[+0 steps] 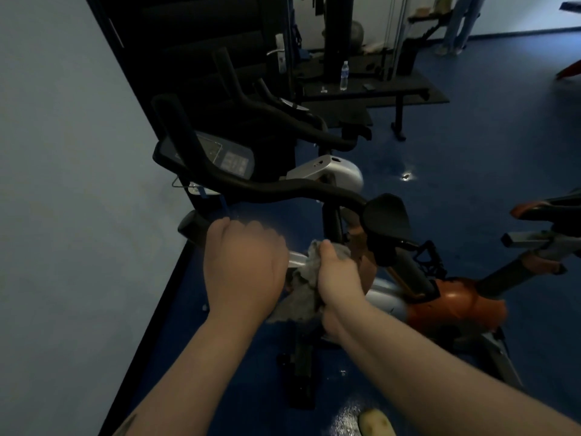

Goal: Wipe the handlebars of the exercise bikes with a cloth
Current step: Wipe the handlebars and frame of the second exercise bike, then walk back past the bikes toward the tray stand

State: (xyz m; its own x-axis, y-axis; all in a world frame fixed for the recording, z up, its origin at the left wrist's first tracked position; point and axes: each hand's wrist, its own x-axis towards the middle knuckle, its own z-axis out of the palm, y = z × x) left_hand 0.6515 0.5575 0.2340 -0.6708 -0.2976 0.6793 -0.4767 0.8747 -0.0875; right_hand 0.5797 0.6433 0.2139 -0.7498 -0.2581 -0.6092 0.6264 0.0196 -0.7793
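Handlebars point(251, 187) of the nearest exercise bike point(452, 300) curve across the view just above and beyond both hands, black and dim in the low light. The left hand point(243, 265) is curled into a fist around the near grip of the bar, whose black end point(191, 226) sticks out to the left of the knuckles. Just to the right of it, the right hand point(338, 278) clutches a crumpled grey cloth point(303, 284), thumb up on top, with the cloth bunched against a silver stretch of the bar point(295, 259) between the two hands. Loose cloth hangs down below the right palm. Beyond the left hand sits the bike's console point(220, 155). Farther off, past the right hand, a water bottle point(344, 75) stands on a dark bench point(371, 92).
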